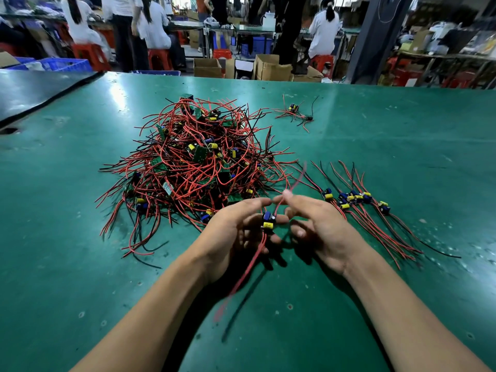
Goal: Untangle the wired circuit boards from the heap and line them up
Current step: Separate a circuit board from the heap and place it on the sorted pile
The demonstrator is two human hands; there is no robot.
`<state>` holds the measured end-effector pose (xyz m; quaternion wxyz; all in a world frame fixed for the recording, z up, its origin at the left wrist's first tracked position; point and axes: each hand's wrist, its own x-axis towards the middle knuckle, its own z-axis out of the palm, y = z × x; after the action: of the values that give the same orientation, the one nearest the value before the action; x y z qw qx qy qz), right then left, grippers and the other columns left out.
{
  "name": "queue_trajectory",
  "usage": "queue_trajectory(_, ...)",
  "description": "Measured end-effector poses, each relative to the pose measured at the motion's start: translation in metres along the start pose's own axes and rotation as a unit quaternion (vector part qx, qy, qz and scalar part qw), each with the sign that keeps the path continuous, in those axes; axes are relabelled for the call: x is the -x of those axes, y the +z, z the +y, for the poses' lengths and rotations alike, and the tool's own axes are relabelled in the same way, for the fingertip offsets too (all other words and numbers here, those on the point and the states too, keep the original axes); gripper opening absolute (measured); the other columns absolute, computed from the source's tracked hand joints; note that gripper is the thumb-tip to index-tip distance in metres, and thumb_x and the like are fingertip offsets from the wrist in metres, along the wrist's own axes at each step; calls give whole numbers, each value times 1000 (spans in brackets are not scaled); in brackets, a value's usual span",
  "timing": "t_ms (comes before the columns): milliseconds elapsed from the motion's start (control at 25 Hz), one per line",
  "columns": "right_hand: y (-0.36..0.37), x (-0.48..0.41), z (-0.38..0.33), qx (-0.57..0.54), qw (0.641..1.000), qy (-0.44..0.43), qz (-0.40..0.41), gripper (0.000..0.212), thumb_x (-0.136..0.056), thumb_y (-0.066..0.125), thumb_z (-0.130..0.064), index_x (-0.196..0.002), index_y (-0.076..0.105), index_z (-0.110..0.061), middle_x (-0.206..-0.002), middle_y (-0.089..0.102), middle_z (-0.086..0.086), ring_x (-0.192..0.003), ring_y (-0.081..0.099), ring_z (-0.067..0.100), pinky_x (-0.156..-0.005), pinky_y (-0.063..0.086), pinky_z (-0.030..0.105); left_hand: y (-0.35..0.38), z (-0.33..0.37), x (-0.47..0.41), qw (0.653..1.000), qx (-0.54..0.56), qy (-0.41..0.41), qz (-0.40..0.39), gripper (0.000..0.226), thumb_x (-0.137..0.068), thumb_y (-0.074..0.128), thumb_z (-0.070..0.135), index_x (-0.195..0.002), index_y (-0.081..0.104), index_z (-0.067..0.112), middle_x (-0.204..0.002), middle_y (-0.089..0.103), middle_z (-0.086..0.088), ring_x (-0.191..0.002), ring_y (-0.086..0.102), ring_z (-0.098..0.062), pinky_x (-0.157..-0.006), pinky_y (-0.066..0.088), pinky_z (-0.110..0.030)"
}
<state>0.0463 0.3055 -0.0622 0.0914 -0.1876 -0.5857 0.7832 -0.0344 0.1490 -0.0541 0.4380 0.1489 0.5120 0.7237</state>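
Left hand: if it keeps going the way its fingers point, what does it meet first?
Probably the right hand. The left hand points rightward, holding a small circuit board between them; the right hand's fingers lie just beyond it. Depth is unclear, so it might pass slightly below.

- Both bare forearms are stretched forward, the hands brought close together.
- The left hand (236, 232) is turned palm inward, fingers curled around a small board (268, 220).
- The right hand (322, 226) is raised beside it, thumb and forefinger pinched on a red wire (279, 204).
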Motion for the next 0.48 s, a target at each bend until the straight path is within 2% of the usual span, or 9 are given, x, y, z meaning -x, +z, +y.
queue_trajectory(80, 2, 4, 3, 18, 998, 8, -56, 44, -66, 88, -40, -103, 76, -17, -83, 72, 1, -57, 59, 16, -47, 47, 20, -1, -2, 0, 1000, -16, 15, 12, 34, -96, 53, 11, -130, 55, 11, -91, 68, -16, -61, 67, -22, -47, 49, -24)
queue_trajectory(160, 2, 5, 5, 19, 996, 12, -85, 44, -64, 92, -39, -100, 77, -18, -97, 75, 9, -68, 68, 20, -61, 57, 28, -1, -3, 0, 999, -10, 26, 18, 42, -91, 60, 12, -132, 52, 14, -79, 68, -13, -59, 66, -21, -46, 50, -24)
queue_trajectory(200, 1, 4, 4, 22, 995, 15, -97, 44, -64, 92, -39, -100, 77, -18, -98, 75, 9, -69, 68, 20, -68, 57, 33, -1, -3, 1, 999, 2, 31, 15, 48, -87, 64, 15, -133, 50, 13, -76, 69, -12, -58, 66, -21, -47, 51, -24)
queue_trajectory(320, 0, 4, 4, -11, 988, 16, -153, 41, -73, 88, -35, -106, 75, -15, -86, 69, 8, -70, 62, 17, -81, 44, 45, 0, 0, 2, 998, 44, 39, 7, 56, -80, 68, 20, -132, 52, 9, -86, 73, -12, -60, 68, -20, -51, 54, -24)
queue_trajectory(480, 8, 4, 4, -62, 991, -22, -116, 46, -58, 95, -38, -96, 79, -18, -91, 69, 3, -78, 49, 16, -72, 35, 31, 0, 7, 4, 995, 100, -9, -13, 47, -80, 65, 37, -118, 68, 10, -88, 75, -8, -66, 72, -16, -54, 57, -23)
